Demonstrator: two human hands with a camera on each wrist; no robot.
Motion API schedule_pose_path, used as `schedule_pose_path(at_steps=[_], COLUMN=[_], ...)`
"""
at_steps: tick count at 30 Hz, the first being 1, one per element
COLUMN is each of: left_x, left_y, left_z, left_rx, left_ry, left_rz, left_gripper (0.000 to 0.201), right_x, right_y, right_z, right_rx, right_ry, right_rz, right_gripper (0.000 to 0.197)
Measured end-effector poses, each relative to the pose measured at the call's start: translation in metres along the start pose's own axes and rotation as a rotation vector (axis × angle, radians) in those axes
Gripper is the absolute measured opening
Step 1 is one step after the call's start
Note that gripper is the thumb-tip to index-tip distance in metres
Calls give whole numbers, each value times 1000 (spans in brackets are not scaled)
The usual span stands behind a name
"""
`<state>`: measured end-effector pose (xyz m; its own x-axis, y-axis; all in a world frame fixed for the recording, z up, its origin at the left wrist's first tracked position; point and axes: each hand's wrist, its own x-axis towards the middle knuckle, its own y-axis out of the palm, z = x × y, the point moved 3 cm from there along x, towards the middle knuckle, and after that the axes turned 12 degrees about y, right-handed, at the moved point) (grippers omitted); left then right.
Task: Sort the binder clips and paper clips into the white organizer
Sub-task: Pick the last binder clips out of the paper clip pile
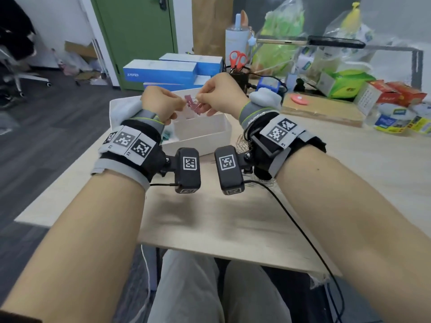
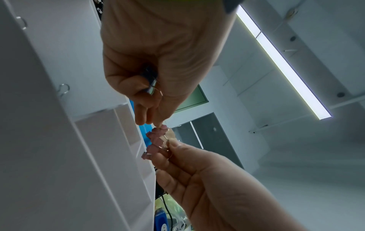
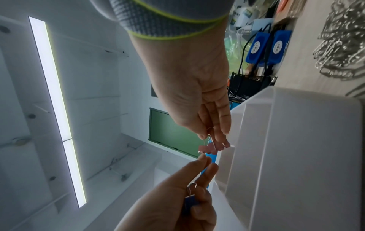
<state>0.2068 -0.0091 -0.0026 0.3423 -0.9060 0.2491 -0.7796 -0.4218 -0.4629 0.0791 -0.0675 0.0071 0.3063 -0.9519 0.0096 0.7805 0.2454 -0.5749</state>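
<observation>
A cluster of several linked pink binder clips (image 1: 193, 105) (image 2: 156, 140) (image 3: 209, 147) hangs above the white organizer (image 1: 203, 134) (image 3: 296, 140). My left hand (image 1: 180, 106) (image 2: 157, 124) (image 3: 205, 157) pinches one end of the cluster. Its curled fingers also hold a blue binder clip (image 2: 151, 85) (image 3: 190, 203). From the other side, my right hand (image 1: 201, 98) (image 2: 171, 143) (image 3: 207, 137) pinches a wire handle of the pink clips. A pile of silver paper clips (image 3: 343, 46) (image 1: 242, 141) lies on the table right of the organizer. Teal clips (image 1: 167, 135) show in the organizer, partly hidden behind my left wrist.
Blue boxes (image 1: 163, 72) stand behind the organizer. A black mesh pen holder with red scissors (image 1: 238, 59) is at the back, beside blue devices with cables (image 3: 266, 45). Bags and cartons crowd the back right. The table's left edge (image 1: 70, 180) runs close to my left arm.
</observation>
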Motion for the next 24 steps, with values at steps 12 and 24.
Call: schedule_pose_path(at_steps=[12, 24], left_x=[4, 22], left_y=[4, 64], left_z=[-8, -33], left_rx=[-55, 29], left_ry=[39, 119], left_rz=[-111, -37], left_gripper=[55, 36], right_x=[-4, -22], right_y=[0, -61], right_z=[-3, -50], right_rx=[82, 20], right_ry=[15, 56], right_rz=[101, 67], right_gripper=[22, 19])
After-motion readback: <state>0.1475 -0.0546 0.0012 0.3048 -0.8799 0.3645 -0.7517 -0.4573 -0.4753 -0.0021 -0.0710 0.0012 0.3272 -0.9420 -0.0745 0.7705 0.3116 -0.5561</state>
